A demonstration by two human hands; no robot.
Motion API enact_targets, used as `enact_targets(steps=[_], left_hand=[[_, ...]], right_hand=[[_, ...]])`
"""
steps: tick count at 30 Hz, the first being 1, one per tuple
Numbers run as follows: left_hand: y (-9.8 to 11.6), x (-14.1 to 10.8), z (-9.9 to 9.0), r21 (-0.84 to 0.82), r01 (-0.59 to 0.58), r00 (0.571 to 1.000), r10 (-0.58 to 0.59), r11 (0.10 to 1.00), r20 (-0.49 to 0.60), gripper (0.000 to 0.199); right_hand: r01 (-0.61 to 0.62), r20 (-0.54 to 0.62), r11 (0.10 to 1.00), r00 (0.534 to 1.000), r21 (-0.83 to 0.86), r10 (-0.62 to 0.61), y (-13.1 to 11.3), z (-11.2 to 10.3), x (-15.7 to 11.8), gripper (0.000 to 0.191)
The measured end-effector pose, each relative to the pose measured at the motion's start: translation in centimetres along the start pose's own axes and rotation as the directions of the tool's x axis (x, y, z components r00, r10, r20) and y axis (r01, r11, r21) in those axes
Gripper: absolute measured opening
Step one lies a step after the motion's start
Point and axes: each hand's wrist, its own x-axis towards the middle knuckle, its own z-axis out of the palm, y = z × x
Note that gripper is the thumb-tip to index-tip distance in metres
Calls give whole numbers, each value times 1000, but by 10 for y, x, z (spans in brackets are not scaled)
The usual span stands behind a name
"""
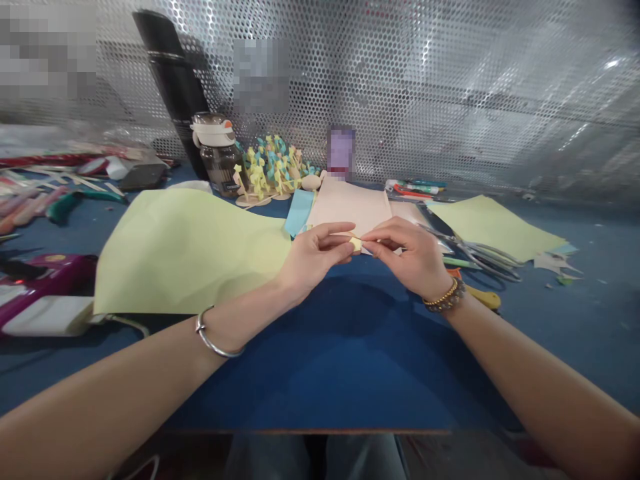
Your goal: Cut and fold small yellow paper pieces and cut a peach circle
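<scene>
Above the blue table, my left hand [316, 259] pinches a small yellow paper piece [356, 245] between thumb and fingers. My right hand [411, 255] meets it from the other side, its thumb and forefinger closed at the piece's right end. Fingers cover most of the piece, so its full shape is hidden. Just behind the hands lie a pale pink sheet [347, 203] and a blue paper strip [299, 211]. A large light-green sheet [195, 250] curls up to the left of my left hand. Scissors [487, 257] lie right of my right hand.
Small yellow and blue paper figures [273, 167] stand in a cluster at the back, beside a lidded bottle [220, 157] and a tall black cylinder [173, 80]. A purple power strip [60, 273] is at left, a yellow-handled tool [484, 297] at right. A perforated metal panel [440, 87] closes the back.
</scene>
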Motion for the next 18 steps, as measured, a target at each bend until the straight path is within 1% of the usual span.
enact_targets(steps=[3, 11, 15, 18], left_hand=[[0, 0, 0, 20, 2, 1000, -2, 1000, -3, 36], [3, -1, 0, 82, 1, 1000, -2, 997, 12, 40], [3, -1, -2, 42, 52, 998, -53, 998, 27, 42], [4, -1, -2, 47, 73, 997, -74, 996, 27, 36]], right_hand=[[7, 7, 1000, 1000, 1, -7, -1, 0, 0, 8], [40, 23, 999, 999, -19, -40, -1, -1, 0, 9], [47, 36, 999, 998, -24, -46, -1, -1, 0, 8], [60, 46, 997, 997, -38, -59, -1, -1, -1, 8]])
